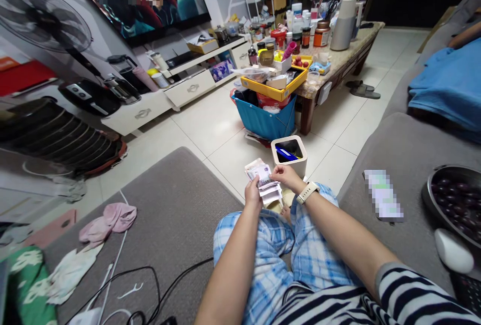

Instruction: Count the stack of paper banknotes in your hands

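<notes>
Step in hand, as a best guess: leafing through notes (pixel 265 171), likely paper money. Held up over the knees, in the left hand (pixel 253 194), just left of the bin (pixel 296 167) as seen from above. Spread in overlapping layers, lower ones fanned out toward the lap.

Left fingers: grasping the stack at its near left edge, thumb on top. Right hand (pixel 284 176): fingers bent, tips drawn in at the right edge of the notes. Can't tell whether pinching one or only touching.

Next move, as a judgement: calls for a firm left grip and one edge teased apart with the right fingertips. Likely to go wrong if two cling together, or with a slip toward the floor.

Counts:
- Notes: several, too overlapped to number.
- Bin: one, with one blue wrapper (pixel 286 153) showing inside, maybe more below.
- Watch (pixel 308 193): one, on the right wrist.
- Basket (pixel 263 117): one, blue, by the table (pixel 340 67).
- Jug (pixel 342 27): one, on the table, near many jars, not countable.
- Phone (pixel 383 195): one, on the seat to the right.
- Bowl (pixel 427 196): one, full of dark fruit (pixel 458 202), too many to count.
- Mouse (pixel 454 251): one, just beside the bowl.
- Fan (pixel 41 19): one.
- TV (pixel 150 9): one.
</notes>
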A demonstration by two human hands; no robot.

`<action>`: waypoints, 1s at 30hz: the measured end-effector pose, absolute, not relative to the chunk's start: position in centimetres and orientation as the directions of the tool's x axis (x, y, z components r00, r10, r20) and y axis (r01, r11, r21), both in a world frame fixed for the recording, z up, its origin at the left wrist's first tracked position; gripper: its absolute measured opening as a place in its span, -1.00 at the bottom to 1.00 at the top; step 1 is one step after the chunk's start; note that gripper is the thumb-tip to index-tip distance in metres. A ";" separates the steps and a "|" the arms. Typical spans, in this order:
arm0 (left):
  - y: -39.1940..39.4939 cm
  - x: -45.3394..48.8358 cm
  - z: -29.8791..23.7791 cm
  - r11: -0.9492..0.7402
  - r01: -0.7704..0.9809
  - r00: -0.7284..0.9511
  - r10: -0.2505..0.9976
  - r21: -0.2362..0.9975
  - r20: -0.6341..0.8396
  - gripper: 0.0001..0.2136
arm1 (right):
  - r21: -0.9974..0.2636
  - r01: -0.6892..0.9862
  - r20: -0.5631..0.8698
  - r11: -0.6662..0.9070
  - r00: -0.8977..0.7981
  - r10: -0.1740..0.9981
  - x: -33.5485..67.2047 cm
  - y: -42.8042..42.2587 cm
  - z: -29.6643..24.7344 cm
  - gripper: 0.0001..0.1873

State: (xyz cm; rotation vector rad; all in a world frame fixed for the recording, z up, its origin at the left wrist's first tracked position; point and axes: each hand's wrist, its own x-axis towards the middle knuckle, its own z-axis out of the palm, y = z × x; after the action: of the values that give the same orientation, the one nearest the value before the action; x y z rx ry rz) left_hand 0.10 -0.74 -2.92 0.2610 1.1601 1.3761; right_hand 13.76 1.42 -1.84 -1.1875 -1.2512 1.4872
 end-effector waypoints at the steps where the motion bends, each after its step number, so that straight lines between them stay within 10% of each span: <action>1: -0.8 0.1 -2.8 0.264 -0.613 -0.217 0.851 0.745 -0.479 -0.80 | -0.990 0.000 -0.137 -0.139 -0.179 0.974 13.8 1.4 -2.0 -0.64; 30: -0.3 0.0 -3.9 0.249 -0.679 -0.205 0.839 0.690 -0.504 -0.75 | -0.985 -0.088 -0.124 -0.150 -0.249 0.960 13.6 1.6 -1.9 -0.71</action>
State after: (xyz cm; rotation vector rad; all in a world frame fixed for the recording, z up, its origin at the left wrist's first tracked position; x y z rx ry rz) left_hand 0.05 -0.28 -3.86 0.1896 1.1094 1.3930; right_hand 13.58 1.62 -1.93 -1.1034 -1.2361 1.5423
